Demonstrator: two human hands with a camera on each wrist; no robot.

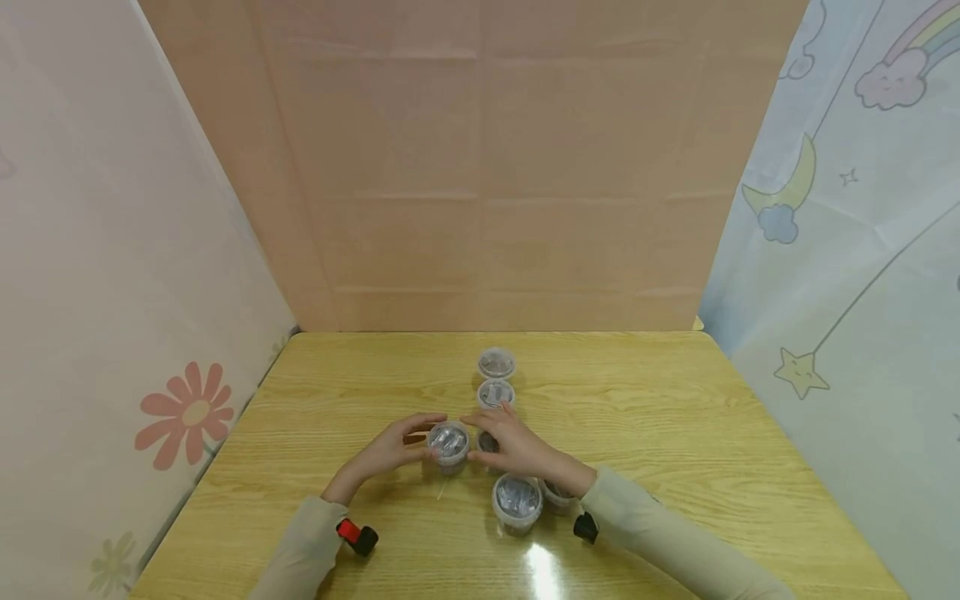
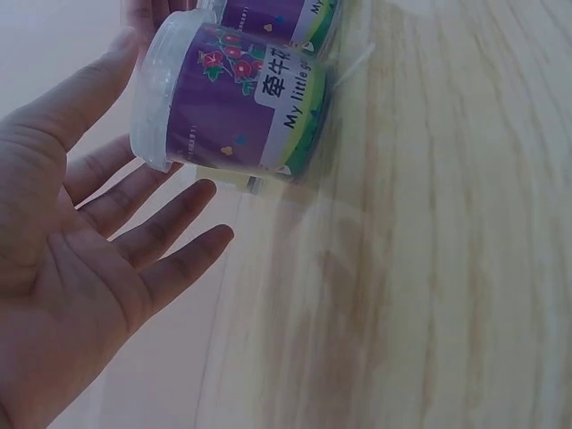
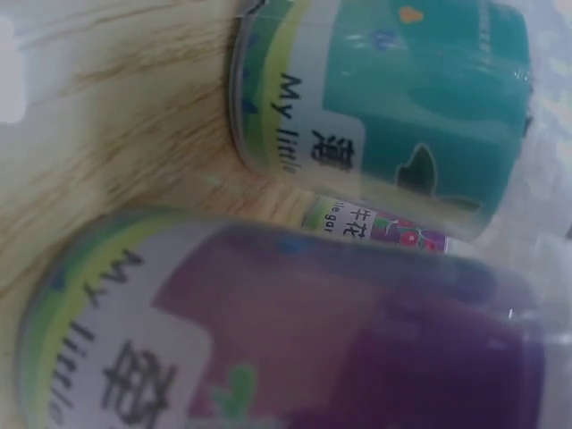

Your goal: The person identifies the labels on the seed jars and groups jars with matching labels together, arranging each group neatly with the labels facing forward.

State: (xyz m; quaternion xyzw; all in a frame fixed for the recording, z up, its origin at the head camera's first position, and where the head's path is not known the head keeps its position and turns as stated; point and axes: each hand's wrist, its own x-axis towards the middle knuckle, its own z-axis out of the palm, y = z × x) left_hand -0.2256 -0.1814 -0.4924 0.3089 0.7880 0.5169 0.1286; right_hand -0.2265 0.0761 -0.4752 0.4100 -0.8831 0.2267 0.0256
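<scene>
Several clear lidded plastic cups stand on the table. My left hand (image 1: 396,443) is at the left side of one cup (image 1: 448,442), thumb and fingers spread around it. In the left wrist view this cup (image 2: 241,103) has a purple label with red flowers, and the left fingers (image 2: 161,228) are extended beside its lid. My right hand (image 1: 517,442) reaches over a second cup (image 1: 487,442), which it partly covers. Its fingertips come up to the right side of the first cup. The right wrist view does not show that hand.
Two cups, a nearer one (image 1: 496,393) and a farther one (image 1: 497,363), line up beyond my right hand. Closer to me are another cup (image 1: 517,500) and one partly under the right forearm (image 1: 558,496). A teal-labelled cup (image 3: 420,98) and a purple-labelled cup (image 3: 357,331) fill the right wrist view.
</scene>
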